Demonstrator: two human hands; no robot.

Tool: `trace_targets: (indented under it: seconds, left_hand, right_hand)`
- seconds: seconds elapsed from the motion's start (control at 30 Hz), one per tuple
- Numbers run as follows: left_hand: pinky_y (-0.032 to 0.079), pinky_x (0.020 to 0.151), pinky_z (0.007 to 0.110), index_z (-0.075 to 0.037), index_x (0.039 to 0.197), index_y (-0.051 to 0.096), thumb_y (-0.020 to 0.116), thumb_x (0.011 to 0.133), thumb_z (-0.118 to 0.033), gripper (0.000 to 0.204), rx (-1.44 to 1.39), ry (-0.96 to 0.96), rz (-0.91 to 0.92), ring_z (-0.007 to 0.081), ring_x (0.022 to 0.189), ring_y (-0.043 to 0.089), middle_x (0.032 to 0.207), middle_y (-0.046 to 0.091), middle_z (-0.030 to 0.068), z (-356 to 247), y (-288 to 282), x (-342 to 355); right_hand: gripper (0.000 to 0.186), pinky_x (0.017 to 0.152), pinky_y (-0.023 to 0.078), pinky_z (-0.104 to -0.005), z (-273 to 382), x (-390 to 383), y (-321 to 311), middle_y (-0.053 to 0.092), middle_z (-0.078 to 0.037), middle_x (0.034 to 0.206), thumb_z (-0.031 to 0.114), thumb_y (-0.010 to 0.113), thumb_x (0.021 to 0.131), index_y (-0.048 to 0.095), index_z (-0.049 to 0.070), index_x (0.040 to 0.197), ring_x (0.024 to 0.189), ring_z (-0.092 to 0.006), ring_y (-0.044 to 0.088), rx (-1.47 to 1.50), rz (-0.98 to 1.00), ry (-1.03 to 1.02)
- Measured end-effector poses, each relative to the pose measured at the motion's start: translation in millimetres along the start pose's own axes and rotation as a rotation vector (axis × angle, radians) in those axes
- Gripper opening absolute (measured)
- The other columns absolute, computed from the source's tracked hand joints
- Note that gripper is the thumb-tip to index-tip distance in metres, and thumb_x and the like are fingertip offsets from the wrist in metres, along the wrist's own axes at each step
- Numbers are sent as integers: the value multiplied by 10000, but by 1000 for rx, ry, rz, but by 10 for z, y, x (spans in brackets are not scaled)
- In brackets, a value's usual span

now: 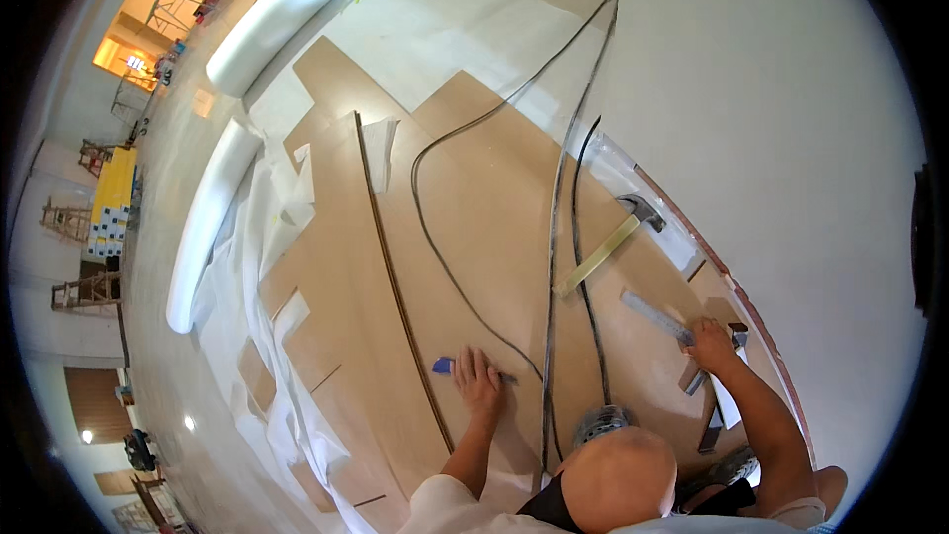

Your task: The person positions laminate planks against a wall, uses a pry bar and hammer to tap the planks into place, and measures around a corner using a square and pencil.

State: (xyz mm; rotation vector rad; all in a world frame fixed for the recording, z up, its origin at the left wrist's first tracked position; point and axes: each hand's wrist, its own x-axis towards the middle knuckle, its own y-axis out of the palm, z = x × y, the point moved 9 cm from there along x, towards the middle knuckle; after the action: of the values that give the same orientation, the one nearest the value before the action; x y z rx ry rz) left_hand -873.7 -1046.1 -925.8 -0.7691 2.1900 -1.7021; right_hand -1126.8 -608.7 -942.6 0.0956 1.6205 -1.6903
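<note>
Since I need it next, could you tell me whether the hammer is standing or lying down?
Lying flat: the hammer rests lengthwise on the brown boards.

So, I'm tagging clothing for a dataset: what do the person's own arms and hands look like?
Both forearms are bare, with no gloves on the left hand or the right hand. Short, light-coloured sleeves end above the elbows. No watch or rings are visible.

One head-worn fisheye camera is looking steeply down from above at the floor panels [474, 237]. The near edge is showing the person's own head and forearms; the white wall [771, 119] is filling the right side, bending toward the rim.
</note>
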Motion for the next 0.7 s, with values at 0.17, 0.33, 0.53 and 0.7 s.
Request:
trace_targets:
  seconds: [0.17, 0.33, 0.53, 0.7]
  left_hand:
    - [244, 1172, 562, -2, 1367, 520, 526, 949, -226, 474, 15, 5, 33, 384, 1374, 400, 1468, 450, 226, 46, 59, 15]
    - [259, 1163, 570, -13, 1371, 520, 517, 955, -250, 478, 46, 1, 53, 383, 1362, 416, 1466, 457, 223, 14, 149, 34]
    - [243, 1172, 561, -17, 1393, 503, 506, 961, -238, 484, 27, 7, 52, 387, 1365, 402, 1473, 444, 221, 27, 164, -36]
    - [208, 1187, 548, -16, 1402, 503, 504, 973, -232, 480, 29, 2, 62, 376, 1395, 367, 1498, 416, 214, 14, 58, -17]
  right_hand:
    - [578, 1041, 432, -467, -29, 67, 21, 587, -243, 1230, 293, 797, 774, 578, -19, 1209, 1223, -403, 527, 24, 100, 35]
    - [496, 1005, 460, -484, -78, 107, -96, 613, -233, 1167, 283, 761, 810, 581, -16, 1162, 1163, -405, 567, 20, 145, 14]
    - [443, 999, 469, -471, -88, 150, -106, 614, -238, 1169, 264, 714, 835, 589, 14, 1179, 1151, -401, 577, 8, 203, 11]
    - [469, 962, 489, -488, -59, 133, 35, 624, -245, 1158, 249, 718, 825, 576, -6, 1193, 1134, -403, 588, -37, 261, -24]
